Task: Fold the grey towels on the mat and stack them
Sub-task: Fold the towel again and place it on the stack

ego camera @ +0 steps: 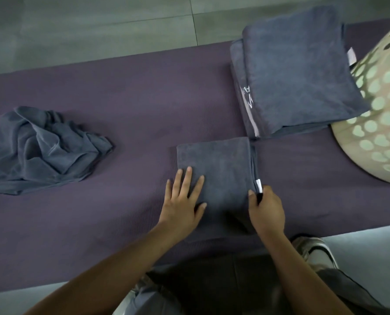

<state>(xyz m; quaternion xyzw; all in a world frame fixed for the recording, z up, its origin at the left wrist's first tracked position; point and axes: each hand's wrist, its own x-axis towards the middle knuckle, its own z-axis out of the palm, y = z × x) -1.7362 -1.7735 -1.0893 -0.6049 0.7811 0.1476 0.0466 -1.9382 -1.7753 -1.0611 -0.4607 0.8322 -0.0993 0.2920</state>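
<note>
A folded grey towel [221, 164] lies on the purple mat [132, 92] in front of me. My left hand [185, 201] rests flat on its left edge, fingers spread. My right hand [265, 206] pinches the towel's right edge just below a small white tag. Beyond it to the right sits a stack of folded grey towels [296, 71]. A crumpled pile of unfolded grey towels [41, 148] lies at the left of the mat.
A beige perforated laundry basket [380, 123] lies on its side at the right, touching the stack. Grey floor tiles [98, 26] run beyond the mat. My knees and a shoe [319, 253] are at the mat's near edge.
</note>
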